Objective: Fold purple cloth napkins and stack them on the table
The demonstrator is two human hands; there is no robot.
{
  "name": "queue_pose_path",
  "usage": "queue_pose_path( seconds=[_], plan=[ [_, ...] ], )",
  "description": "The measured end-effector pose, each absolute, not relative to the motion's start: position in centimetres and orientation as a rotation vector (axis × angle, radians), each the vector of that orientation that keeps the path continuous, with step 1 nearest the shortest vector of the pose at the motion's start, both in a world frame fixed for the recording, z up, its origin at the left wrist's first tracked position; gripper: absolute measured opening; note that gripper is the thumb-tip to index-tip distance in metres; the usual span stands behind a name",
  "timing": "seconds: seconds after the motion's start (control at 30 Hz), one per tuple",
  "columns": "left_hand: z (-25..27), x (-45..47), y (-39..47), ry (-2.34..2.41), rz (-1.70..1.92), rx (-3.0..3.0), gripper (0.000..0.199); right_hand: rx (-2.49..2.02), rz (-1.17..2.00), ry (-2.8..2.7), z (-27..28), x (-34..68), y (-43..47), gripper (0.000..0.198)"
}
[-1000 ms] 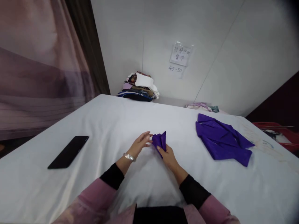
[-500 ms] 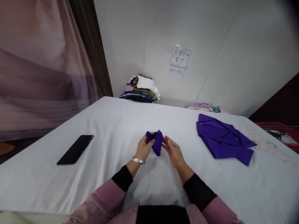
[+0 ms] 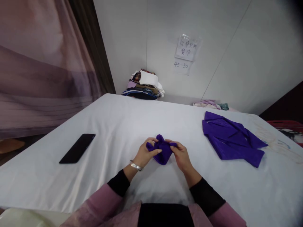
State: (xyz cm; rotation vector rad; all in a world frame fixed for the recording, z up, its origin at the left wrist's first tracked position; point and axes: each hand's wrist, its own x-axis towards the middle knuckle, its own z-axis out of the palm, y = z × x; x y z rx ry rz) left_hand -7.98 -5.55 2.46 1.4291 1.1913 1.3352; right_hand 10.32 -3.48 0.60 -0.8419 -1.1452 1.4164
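A small folded purple cloth napkin (image 3: 163, 153) is held between my two hands above the white-covered table (image 3: 113, 126). On its left side, my left hand (image 3: 146, 151), with a silver bracelet at the wrist, grips the bunched fabric with the thumb lying over the front. My right hand (image 3: 181, 154) pinches a corner of the same napkin between thumb and fingers. Folds stick up at the top and out to both sides. Some fingers of both hands are hidden behind the cloth.
Several purple cloths (image 3: 233, 137) lie overlapped at the right. A black phone-like slab (image 3: 77, 148) rests at the left. Behind the table's far edge are a stack of folded clothes (image 3: 144, 85) and more fabric (image 3: 209, 104). A red basket (image 3: 287, 124) stands beyond the right edge.
My right hand, open beside the napkin before, has closed on its right corner. The napkin is spread wider, with a fold drawn out to the right. The view has shifted slightly.
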Motion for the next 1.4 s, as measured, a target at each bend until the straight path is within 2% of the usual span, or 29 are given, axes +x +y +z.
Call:
queue_pose_path(
  seconds=[0.17, 0.27, 0.37, 0.47, 0.6, 0.8, 0.93, 1.2, 1.33, 1.4],
  plan=[
    [1.8, -13.2, -7.0, 1.444, 1.275, 1.384, 0.024, -0.841, 1.356, -0.891, -0.7, 15.9, -2.6, 0.020],
    [-0.1, -16.1, -8.2, 1.691, 1.102, 1.344, 0.030, -1.048, 1.267, -0.880, -2.7, 19.0, -3.2, 0.013],
    [-1.5, -17.7, -8.9, 1.891, 1.112, 1.313, 0.034, -1.274, 1.066, -0.937, -3.7, 20.5, -4.0, 0.014],
    [-1.3, -17.4, -8.7, 1.945, 1.106, 1.462, 0.030, -1.342, 0.915, -1.196, -2.9, 19.6, -3.9, 0.018],
    [-0.4, -14.8, -7.7, 1.777, 0.966, 1.923, 0.020, -1.281, 0.818, -1.625, -1.5, 16.1, -2.7, 0.022],
    [-1.8, -12.4, -6.9, 1.817, 0.739, 2.219, 0.023, -1.338, 0.479, -2.159, -1.9, 11.5, -1.3, 0.028],
    [-2.2, -12.4, -7.0, 1.855, 0.742, 2.237, 0.016, -1.421, 0.262, -2.292, -1.8, 10.6, -1.4, 0.019],
    [-0.2, -11.8, -8.9, 1.572, 1.013, 2.446, 0.027, -1.147, 0.398, -2.140, -1.5, 11.8, -3.2, 0.023],
    [0.5, -10.3, -11.2, 1.360, 1.035, 2.517, 0.030, -1.054, 0.529, -2.021, -0.9, 11.7, -3.6, 0.050],
    [0.5, -9.7, -12.5, 1.252, 0.959, 2.559, 0.031, -0.994, 0.596, -2.003, -0.3, 11.7, -3.8, 0.054]
  ],
)
